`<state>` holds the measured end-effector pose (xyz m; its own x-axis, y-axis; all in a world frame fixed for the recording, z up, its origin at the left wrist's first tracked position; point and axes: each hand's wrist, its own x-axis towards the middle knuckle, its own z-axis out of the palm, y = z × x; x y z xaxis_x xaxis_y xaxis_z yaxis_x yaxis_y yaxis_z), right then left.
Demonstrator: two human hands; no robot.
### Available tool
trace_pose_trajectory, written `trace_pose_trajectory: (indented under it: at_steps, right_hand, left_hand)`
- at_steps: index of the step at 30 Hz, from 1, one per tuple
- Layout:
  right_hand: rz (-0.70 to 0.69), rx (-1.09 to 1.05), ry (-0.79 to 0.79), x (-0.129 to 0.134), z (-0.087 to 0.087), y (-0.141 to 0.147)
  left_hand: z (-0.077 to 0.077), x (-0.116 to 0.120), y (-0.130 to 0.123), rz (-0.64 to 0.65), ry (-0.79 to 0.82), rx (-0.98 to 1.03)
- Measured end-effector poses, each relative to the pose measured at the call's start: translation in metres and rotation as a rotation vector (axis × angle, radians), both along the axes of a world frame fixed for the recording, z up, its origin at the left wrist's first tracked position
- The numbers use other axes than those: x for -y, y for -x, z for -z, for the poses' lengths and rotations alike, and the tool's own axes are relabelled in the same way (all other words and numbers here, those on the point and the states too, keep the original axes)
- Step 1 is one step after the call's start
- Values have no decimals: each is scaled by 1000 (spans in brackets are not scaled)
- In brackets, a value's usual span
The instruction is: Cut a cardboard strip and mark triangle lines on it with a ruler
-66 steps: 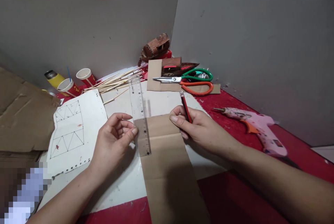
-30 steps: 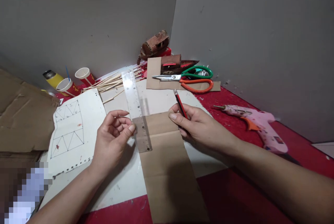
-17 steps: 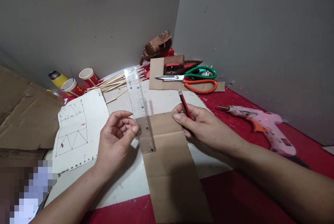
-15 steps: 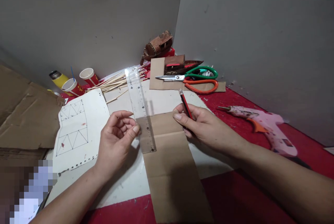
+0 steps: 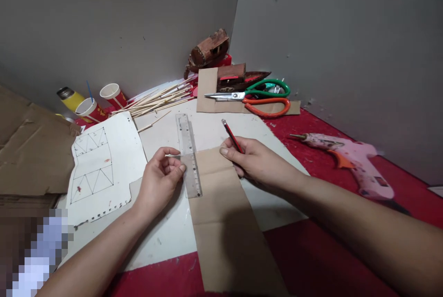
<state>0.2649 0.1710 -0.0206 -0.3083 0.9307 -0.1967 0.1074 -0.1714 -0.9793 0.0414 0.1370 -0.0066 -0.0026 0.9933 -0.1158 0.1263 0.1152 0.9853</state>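
A clear ruler [image 5: 188,154] lies lengthwise over the left edge of a long brown cardboard strip [image 5: 224,204], its upper end reaching past the strip onto white paper. My left hand [image 5: 164,174] has its thumb and fingers closed on the ruler's left edge. In my right hand [image 5: 245,156] is a red and black pencil [image 5: 231,135], its silvery end pointing up and away. The fingers of that hand also touch the strip's upper right edge. Left of my left hand lies a sheet with drawn zigzag figures [image 5: 121,149].
Green and orange scissors [image 5: 266,98] rest on cardboard at the back, near brown models [image 5: 209,50]. Thin sticks [image 5: 162,100], red cups [image 5: 114,96] and a yellow bottle [image 5: 69,98] stand or lie back left. A pink glue gun [image 5: 356,163] is at right.
The ruler has tilted down flatter onto the cardboard, with its far end lower in view. My right hand and the pencil have moved slightly left.
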Motion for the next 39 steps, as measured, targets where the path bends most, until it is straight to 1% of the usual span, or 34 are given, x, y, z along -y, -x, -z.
trace_pose_trajectory:
  at_steps: [2, 4, 6, 7, 9, 11, 12, 14, 16, 19, 21, 24, 27, 34, 39]
  right_hand:
    - [7, 65, -17, -1, 0, 1]
    - [29, 114, -30, -2, -1, 2]
    - [68, 183, -92, -1, -1, 1]
    - [84, 249, -166, 0, -1, 1]
    - [82, 429, -366, 4, -2, -2]
    - [7, 578, -522, 9, -3, -5]
    - [-52, 613, -557, 12, -3, -6]
    - [-156, 636, -576, 17, -3, -7]
    - [-213, 678, -576, 22, -2, -8]
    - [-229, 772, -596, 27, 3, -10]
    - [-232, 802, -654, 28, 6, -11]
    - [-238, 819, -751, 31, 9, -12]
    - [-235, 844, -796, 33, 10, -13]
    - [-223, 884, -834, 34, 13, -15]
    - [-249, 867, -799, 33, 16, -17]
  left_hand:
    - [6, -2, 0, 4, -7, -52]
    - [9, -3, 0, 12, -40, -145]
    - [10, -4, 0, 26, -63, -235]
    - [9, -4, 0, 34, -71, -269]
    - [8, -4, 0, 42, -80, -312]
    - [6, -1, -1, 55, -127, -398]
    - [5, 1, -1, 74, -174, -469]
    - [4, 7, 0, 134, -297, -636]
    - [3, 14, 2, 205, -431, -781]
    - [4, 26, 5, 306, -570, -898]
    - [6, 32, 6, 394, -623, -961]
    - [10, 40, 4, 478, -656, -1037]
    - [13, 44, 1, 491, -665, -1080]
    - [13, 51, -5, 521, -702, -1173]
    - [14, 53, -7, 532, -724, -1210]
